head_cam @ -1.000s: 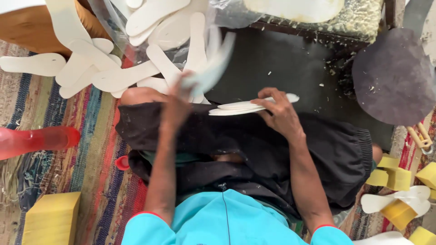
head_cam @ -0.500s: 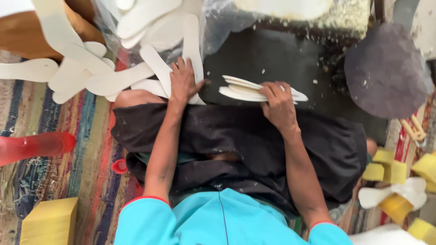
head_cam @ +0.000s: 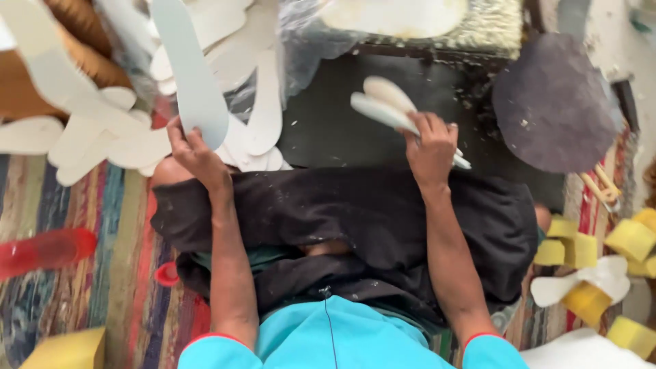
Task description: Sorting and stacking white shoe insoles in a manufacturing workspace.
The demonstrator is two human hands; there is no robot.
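My left hand [head_cam: 195, 154] grips the lower end of a long pale sole-shaped cutout [head_cam: 188, 68] and holds it upright over the pile of white cutouts [head_cam: 116, 133] at the left. My right hand [head_cam: 432, 149] is closed on a small stack of white sole-shaped cutouts [head_cam: 384, 104], tilted up to the left above the black work surface [head_cam: 328, 130]. A black cloth [head_cam: 355, 212] lies across my lap beneath both forearms.
A round dark grey sheet [head_cam: 553, 102] lies at the right. Yellow foam blocks [head_cam: 632, 239] and a white cutout [head_cam: 588, 280] sit at the lower right. A red plastic bottle [head_cam: 44, 249] and another yellow block [head_cam: 65, 350] rest on the striped rug [head_cam: 102, 273].
My left hand has lifted one long cutout off the pile and raised it upright. My right hand has tilted its stack up off the black surface.
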